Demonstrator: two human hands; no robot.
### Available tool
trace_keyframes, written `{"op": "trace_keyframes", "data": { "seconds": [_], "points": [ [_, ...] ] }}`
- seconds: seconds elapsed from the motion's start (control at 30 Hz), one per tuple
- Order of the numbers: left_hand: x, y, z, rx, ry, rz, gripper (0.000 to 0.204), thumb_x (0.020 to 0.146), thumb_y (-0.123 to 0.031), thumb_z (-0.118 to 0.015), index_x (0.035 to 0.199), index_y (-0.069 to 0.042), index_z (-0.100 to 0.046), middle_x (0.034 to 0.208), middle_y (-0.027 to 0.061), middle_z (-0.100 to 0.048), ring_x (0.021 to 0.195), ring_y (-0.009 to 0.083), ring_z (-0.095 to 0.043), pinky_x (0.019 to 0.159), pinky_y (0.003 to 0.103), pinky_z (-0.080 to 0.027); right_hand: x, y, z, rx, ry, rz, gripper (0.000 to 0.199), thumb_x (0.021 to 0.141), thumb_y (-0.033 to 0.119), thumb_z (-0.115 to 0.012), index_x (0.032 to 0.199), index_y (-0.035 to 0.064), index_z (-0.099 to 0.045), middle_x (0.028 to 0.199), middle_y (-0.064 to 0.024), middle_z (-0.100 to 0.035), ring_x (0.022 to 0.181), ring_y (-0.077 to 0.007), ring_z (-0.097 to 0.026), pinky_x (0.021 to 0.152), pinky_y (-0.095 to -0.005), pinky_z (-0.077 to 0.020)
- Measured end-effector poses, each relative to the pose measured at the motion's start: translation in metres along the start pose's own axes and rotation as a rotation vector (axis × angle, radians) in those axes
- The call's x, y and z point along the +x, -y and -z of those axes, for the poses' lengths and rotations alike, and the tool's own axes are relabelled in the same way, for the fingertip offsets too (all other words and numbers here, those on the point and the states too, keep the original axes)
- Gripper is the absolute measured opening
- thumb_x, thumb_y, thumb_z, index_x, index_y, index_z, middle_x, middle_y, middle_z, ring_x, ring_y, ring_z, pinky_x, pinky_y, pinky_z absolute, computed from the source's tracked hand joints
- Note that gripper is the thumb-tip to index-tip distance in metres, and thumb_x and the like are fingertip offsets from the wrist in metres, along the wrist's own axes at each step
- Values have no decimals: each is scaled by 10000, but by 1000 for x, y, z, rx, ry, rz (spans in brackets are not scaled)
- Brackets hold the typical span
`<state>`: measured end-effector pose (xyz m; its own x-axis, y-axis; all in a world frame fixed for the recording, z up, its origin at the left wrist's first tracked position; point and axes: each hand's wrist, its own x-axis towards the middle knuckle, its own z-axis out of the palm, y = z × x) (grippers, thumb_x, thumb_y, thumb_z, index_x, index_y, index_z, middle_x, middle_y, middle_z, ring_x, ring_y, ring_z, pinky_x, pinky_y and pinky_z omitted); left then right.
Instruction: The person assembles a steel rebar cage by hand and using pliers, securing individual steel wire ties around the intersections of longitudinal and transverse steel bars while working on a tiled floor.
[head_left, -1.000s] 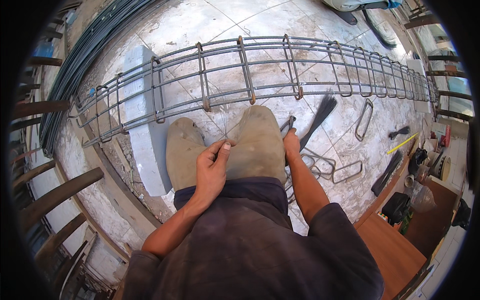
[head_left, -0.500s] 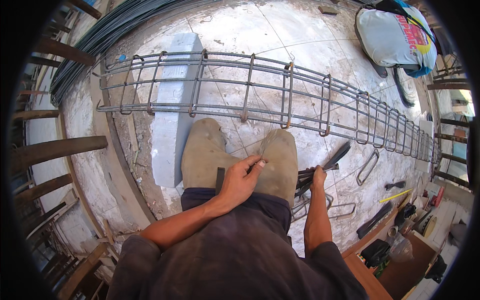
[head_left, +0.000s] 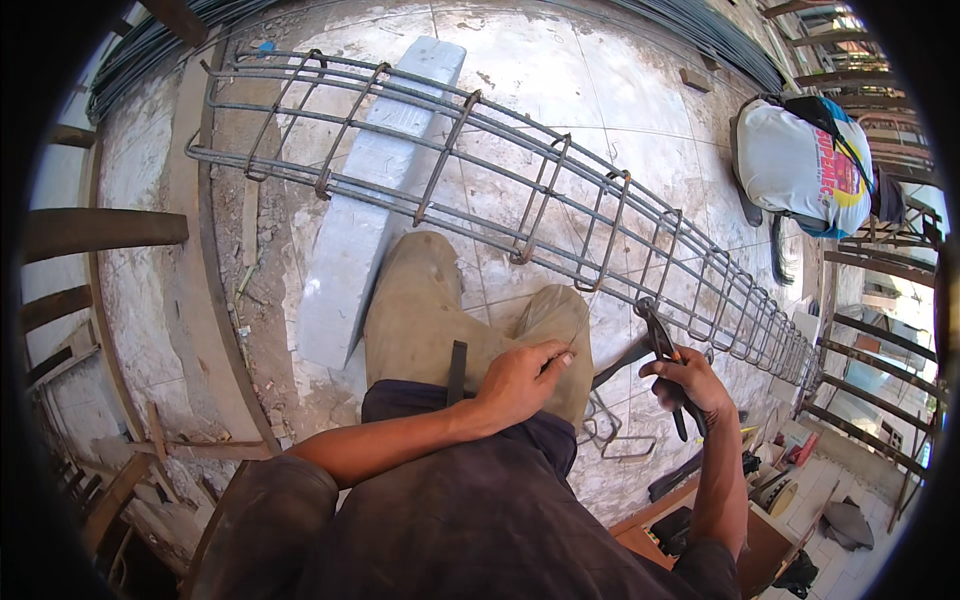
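Observation:
A long rebar cage [head_left: 455, 150] of straight bars and square stirrups lies across the floor before my knees. My right hand [head_left: 690, 385] grips a pair of dark pincers [head_left: 660, 335]. Their head is at the cage's near lower bar, beside a stirrup; whether the jaws bite on anything is too small to tell. Above my right thigh, my left hand [head_left: 523, 380] is closed in a pinch. A fine wire seems to show at its fingertips, barely visible. A pale rectangular block [head_left: 345, 270] lies under the cage's left part.
Loose stirrups [head_left: 628, 448] lie beside my right leg. At the far right a person in a white shirt [head_left: 805, 165] bends down. Bundled steel bars [head_left: 145, 70] lie at the back left. A wooden box [head_left: 640, 535] with bags and tools stands at lower right.
My right hand has lifted the pincers from beside my thigh up to the cage's near bar. My left hand stays pinched over my lap. The view has turned toward the right.

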<state>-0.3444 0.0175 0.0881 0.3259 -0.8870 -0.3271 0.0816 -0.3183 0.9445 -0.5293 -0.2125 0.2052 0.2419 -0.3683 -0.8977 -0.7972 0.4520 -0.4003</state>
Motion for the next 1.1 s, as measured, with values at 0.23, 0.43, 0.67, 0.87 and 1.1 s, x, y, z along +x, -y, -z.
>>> {"op": "trace_keyframes", "data": {
  "seconds": [0.23, 0.43, 0.67, 0.87, 1.1],
  "points": [
    [12, 1, -7, -77, 67, -94, 297, 1024, -237, -599, 1211, -43, -725, 1057, 215, -740, 930, 403, -710, 808, 457, -545, 87, 152, -29, -1001, -18, 377, 613, 989, 209, -629, 1562, 72, -459, 930, -122, -688, 900, -208, -659, 882, -382, -523],
    [17, -23, 3, -111, 109, -90, 272, 1019, -208, -589, 1172, -33, -730, 1048, 210, -742, 949, 404, -708, 830, 472, -546, 148, 218, -56, -1503, 56, 411, 656, 954, 155, -620, 1576, 102, -420, 1193, -264, -709, 1122, -400, -682, 977, -455, -515],
    [23, -16, -3, -148, 86, -146, 267, 1013, -205, -596, 1164, -34, -734, 1049, 218, -740, 950, 401, -708, 825, 478, -551, 146, 239, -93, -1843, 13, 307, 682, 937, 91, -561, 1595, 161, -394, 1133, -253, -719, 1075, -412, -691, 909, -511, -542],
    [25, -20, 0, -128, 118, -152, 268, 1014, -205, -595, 1159, -33, -740, 1033, 223, -739, 938, 401, -710, 820, 476, -554, 145, 218, -97, -2060, -167, 618, 654, 939, 41, -518, 1567, 207, -442, 866, -243, -705, 835, -422, -712, 768, -550, -535],
    [39, -11, -9, -313, 110, -55, 393, 1012, -360, -622, 1222, -39, -707, 1076, 217, -723, 982, 349, -707, 820, 431, -545, 155, 189, -98, -1996, -159, 591, 374, 913, -3, -516, 1280, -12, -586, 818, -219, -718, 765, -353, -732, 628, -453, -561]
  ]
}}
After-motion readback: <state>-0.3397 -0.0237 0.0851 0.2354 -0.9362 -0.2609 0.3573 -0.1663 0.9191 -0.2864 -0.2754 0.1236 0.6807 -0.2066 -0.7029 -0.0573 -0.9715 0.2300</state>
